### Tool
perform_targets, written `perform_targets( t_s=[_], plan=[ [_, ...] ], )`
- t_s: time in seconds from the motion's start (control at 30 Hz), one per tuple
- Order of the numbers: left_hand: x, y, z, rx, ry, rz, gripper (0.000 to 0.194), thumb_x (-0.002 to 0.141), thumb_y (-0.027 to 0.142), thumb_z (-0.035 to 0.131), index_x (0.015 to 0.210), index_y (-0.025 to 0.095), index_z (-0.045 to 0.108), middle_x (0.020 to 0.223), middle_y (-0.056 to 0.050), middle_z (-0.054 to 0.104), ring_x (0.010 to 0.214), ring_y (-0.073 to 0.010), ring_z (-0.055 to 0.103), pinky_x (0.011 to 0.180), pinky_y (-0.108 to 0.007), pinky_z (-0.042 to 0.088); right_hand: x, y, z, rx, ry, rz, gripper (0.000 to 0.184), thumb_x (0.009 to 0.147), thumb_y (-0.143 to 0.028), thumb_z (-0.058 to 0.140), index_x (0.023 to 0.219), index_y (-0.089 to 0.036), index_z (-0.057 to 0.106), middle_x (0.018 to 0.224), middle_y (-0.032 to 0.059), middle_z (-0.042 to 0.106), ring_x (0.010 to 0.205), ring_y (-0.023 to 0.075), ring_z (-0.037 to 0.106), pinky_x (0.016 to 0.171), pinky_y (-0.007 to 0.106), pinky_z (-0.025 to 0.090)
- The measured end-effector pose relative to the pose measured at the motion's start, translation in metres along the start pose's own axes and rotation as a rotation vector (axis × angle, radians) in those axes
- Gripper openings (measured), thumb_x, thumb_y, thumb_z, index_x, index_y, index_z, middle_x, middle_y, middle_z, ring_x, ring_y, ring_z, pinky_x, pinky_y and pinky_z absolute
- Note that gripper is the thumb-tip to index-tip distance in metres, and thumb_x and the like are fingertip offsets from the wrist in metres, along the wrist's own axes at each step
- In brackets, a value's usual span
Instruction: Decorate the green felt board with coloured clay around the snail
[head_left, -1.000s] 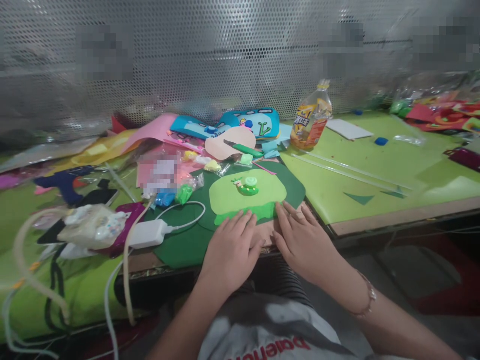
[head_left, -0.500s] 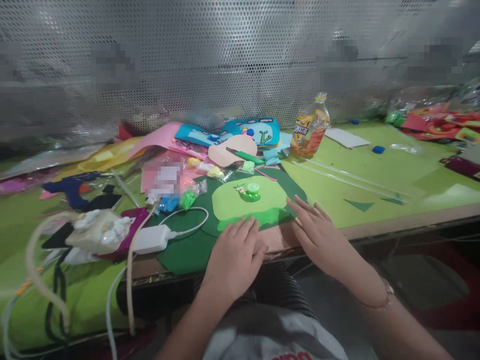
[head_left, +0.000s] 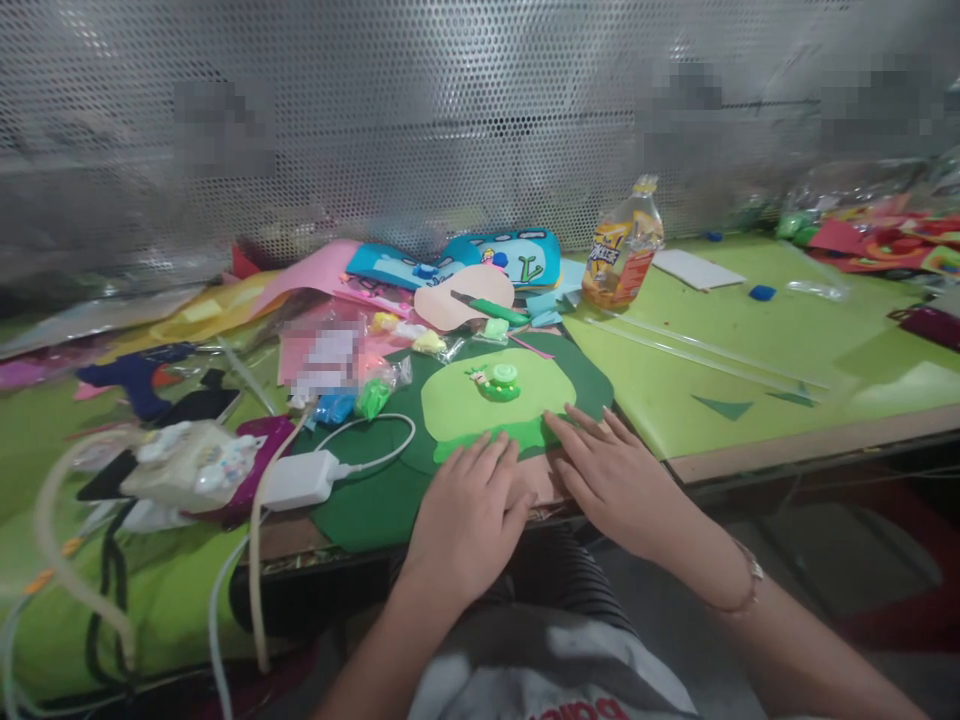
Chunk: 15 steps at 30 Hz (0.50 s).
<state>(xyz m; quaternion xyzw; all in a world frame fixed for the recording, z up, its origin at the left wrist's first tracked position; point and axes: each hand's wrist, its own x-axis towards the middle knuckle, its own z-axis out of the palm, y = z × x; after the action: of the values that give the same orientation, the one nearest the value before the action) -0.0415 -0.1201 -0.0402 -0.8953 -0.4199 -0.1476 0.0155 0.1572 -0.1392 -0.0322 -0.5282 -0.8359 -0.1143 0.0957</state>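
Both hands rest at the near edge of a light green foam sheet (head_left: 450,392) that lies on a larger dark green sheet (head_left: 375,500). My left hand (head_left: 471,505) lies flat, its fingertips on the bright green wavy strip (head_left: 525,433) along the sheet's lower side. My right hand (head_left: 611,465) is spread, its fingertips touching the strip's right end. Neither hand grips anything. On the light green sheet sits a small green snail figure (head_left: 501,382) with a round spiral shell. The strip's underside is hidden.
Left of me are a white power adapter (head_left: 304,480), cables, a power strip (head_left: 199,460) and a blue glue gun (head_left: 139,380). Clay packets (head_left: 375,398) and a green-handled cutter (head_left: 495,310) lie behind the sheet. A drink bottle (head_left: 621,255) stands at the back right.
My right hand has moved left and come down onto the right end of the green strip. The left hand stays nearly where it was.
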Motion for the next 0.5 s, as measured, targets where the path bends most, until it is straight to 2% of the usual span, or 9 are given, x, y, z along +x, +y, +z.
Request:
perform_targets(
  t_s=[0.1,0.33,0.5],
  plan=[
    [-0.0007,-0.0002,0.0002,-0.004,0.001,0.0,0.046,0.093,0.036,0.039,0.132,0.013,0.047,0.138,-0.008,0.05,0.127,-0.0254,0.044,0.106,-0.043,0.036,0.0009,0.0009,-0.0007,-0.015,0.001,0.021,0.044,0.097,-0.023,0.026,0.13,-0.005,0.049,0.138,0.0137,0.049,0.13,0.0302,0.04,0.105,0.054,0.03],
    [-0.0007,0.0003,0.0004,-0.003,-0.013,-0.005,0.046,0.093,0.036,0.038,0.133,0.014,0.045,0.139,-0.008,0.049,0.128,-0.0247,0.043,0.107,-0.043,0.035,0.0014,-0.0008,-0.0026,-0.006,-0.027,0.08,0.041,0.095,-0.022,0.03,0.118,-0.005,0.058,0.136,0.0177,0.05,0.128,0.031,0.043,0.105,0.053,0.033],
    [-0.0004,0.0006,0.0008,-0.004,-0.018,-0.009,0.047,0.093,0.036,0.038,0.134,0.013,0.044,0.14,-0.008,0.047,0.129,-0.0246,0.042,0.107,-0.044,0.034,-0.0012,-0.0021,-0.0012,-0.011,-0.038,0.097,0.041,0.094,-0.022,0.03,0.119,-0.004,0.057,0.137,0.0186,0.048,0.128,0.0315,0.042,0.106,0.054,0.032]
  ],
)
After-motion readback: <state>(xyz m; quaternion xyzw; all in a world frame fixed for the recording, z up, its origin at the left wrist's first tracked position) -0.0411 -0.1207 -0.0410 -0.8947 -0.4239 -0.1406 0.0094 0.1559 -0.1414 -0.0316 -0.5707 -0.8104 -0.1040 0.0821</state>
